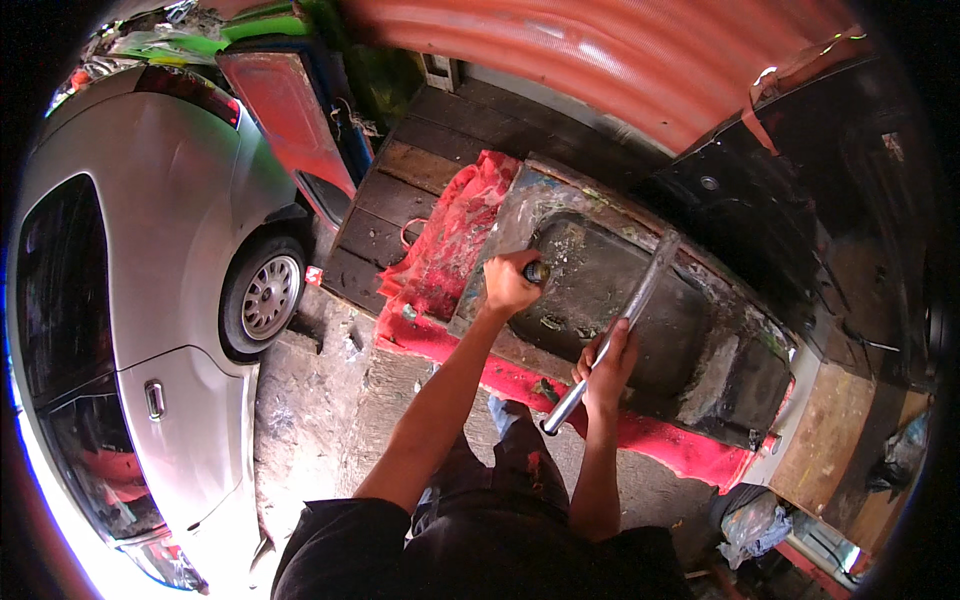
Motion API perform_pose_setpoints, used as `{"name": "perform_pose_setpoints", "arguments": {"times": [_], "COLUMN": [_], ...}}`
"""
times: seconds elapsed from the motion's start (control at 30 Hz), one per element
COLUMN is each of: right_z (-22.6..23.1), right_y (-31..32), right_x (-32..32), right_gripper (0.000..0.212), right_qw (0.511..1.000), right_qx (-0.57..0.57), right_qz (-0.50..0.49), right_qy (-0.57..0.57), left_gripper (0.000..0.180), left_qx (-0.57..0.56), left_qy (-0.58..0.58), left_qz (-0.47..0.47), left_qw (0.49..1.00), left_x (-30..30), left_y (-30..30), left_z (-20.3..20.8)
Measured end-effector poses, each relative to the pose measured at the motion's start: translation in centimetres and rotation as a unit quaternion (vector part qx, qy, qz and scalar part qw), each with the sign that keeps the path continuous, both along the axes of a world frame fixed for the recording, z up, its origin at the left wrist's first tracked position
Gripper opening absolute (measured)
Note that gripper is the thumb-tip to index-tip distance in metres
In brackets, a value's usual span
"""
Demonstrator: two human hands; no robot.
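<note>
— Nearest first?
— Dark trousers and black shirt at the lower edge, both forearms reaching up and away. Right hand [607,362] wrapped tight round the lower half of a long steel bar [618,327], near the front edge of a battered metal panel [700,350]. Bar slanting up and right, far tip resting in the sunken middle of the panel.
— And the left?
— Left hand [508,283] closed in a fist on a short dark-handled tool [537,271], probably a chisel or punch, tip pressed to the panel's left end. Hands well apart, each clamped on its own tool.
— Under the panel?
— Red sheet metal [450,270], showing along the left and front edges; bare concrete floor [330,420] nearer in.
— Advice for the work?
— Judging by the grips: keep the fist low on the short tool, knuckles off the rusty rim; steady the bar with a locked wrist, pressure slow, not jerked. Likely risk: tip skidding on flaking metal.
— Farther out?
— Silver car [150,300] along the left, wheel beside dark wooden planks [400,190]; corrugated red sheet [640,60] at the top; black car body part [800,190] beyond the panel's far right corner.
</note>
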State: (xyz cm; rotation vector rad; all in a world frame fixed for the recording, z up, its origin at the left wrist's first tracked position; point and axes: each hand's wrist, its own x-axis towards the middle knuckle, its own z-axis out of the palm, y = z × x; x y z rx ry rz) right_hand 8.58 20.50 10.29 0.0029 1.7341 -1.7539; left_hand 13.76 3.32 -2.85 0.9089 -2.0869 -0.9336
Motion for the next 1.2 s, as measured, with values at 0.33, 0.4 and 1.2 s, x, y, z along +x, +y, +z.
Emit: {"name": "perform_pose_setpoints", "arguments": {"times": [0.33,0.4,1.2], "right_z": [-2.1,-2.3,-2.5], "right_y": [1.6,1.8,2.2], "right_x": [-0.3,-0.8,0.6], "right_gripper": [0.036,0.036,0.037], "right_qw": [0.998,0.998,0.997], "right_qx": [0.03,0.03,0.031], "right_qz": [0.045,0.043,0.07], "right_qy": [-0.009,-0.02,-0.03], "left_gripper": [0.028,0.027,0.028], "left_qx": [-0.015,-0.007,0.019], "left_qy": [-0.015,0.006,0.022], "left_qz": [-0.013,0.0,0.045], "left_qw": [1.0,1.0,0.999], "left_x": [0.2,0.2,-0.5], "left_y": [0.3,0.2,-0.7], "left_z": [0.7,0.9,0.8]}}
